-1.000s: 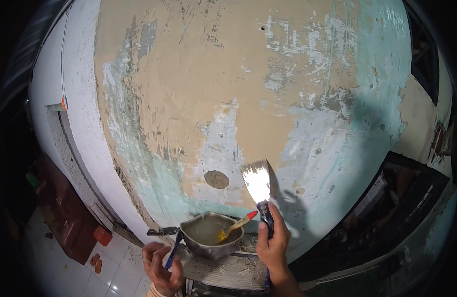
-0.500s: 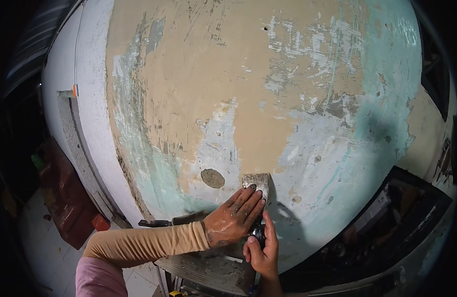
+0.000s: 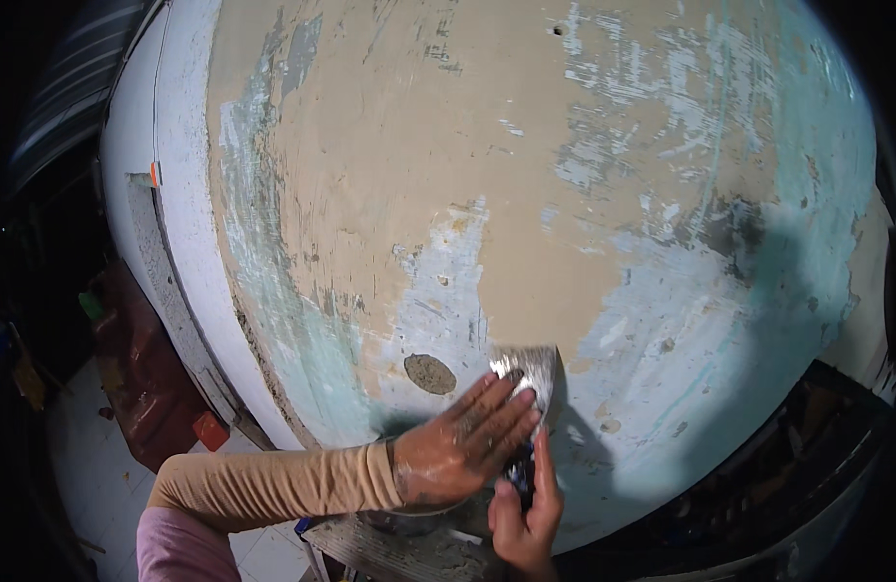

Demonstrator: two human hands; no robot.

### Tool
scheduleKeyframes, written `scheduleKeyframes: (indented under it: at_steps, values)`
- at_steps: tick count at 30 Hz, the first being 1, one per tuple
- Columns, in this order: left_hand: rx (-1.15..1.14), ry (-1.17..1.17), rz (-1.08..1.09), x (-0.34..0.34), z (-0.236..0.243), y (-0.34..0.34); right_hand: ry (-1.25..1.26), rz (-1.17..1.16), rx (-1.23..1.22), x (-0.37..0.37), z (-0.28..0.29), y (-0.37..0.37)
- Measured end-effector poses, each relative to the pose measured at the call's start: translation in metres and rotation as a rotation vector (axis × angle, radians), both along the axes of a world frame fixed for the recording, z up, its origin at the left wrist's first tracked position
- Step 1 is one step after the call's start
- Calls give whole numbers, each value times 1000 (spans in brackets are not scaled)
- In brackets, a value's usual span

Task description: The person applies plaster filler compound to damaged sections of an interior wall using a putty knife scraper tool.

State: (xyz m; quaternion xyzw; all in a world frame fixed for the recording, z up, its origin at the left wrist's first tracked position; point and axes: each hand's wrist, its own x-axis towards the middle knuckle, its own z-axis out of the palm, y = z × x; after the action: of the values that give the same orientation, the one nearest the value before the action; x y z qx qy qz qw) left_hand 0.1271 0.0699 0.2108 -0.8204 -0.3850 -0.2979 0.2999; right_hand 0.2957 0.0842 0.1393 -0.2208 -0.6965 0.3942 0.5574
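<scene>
A scraper with a wide, dirty metal blade [image 3: 539, 365] stands against the worn wall [image 3: 399, 145], its edge up. My right hand [image 3: 528, 524] is closed around the dark handle [image 3: 519, 471], with the index finger stretched along it toward the blade. My left hand [image 3: 448, 456], smeared with grey, lies across with its fingers straight and flat on the blade's face. Beige, pale grey and green patches cover the wall. Left of the blade is an oval rough grey patch [image 3: 429, 373]. Part of the handle is hidden by my hands.
Below my hands lies a ridged, grey-smeared plank [image 3: 399, 548]. A red-brown sheet [image 3: 147, 369] leans at the left near pale floor tiles [image 3: 84, 451]. Dark, shiny furniture [image 3: 729, 509] borders the wall at lower right. A white wall strip [image 3: 176, 155] runs along the left.
The view has shifted, and the wall sits lower in the picture. The scraper and both hands have moved slightly up and right along the wall. The black-handled tool left of my hands no longer shows.
</scene>
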Motion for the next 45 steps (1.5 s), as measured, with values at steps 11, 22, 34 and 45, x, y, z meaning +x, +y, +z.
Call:
scheduleKeyframes:
  at_steps: [11,22,34,45]
  values:
    - [-7,68,-7,-7,19,6,28,35,-13,-7,16,8]
    - [-23,60,25,-9,24,-2,-15,72,113,-9,11,11]
    - [-59,148,-17,-10,8,-5,15,56,4,-4,9,-11]
    - [72,122,30,-16,44,9,80,28,73,-22,42,15]
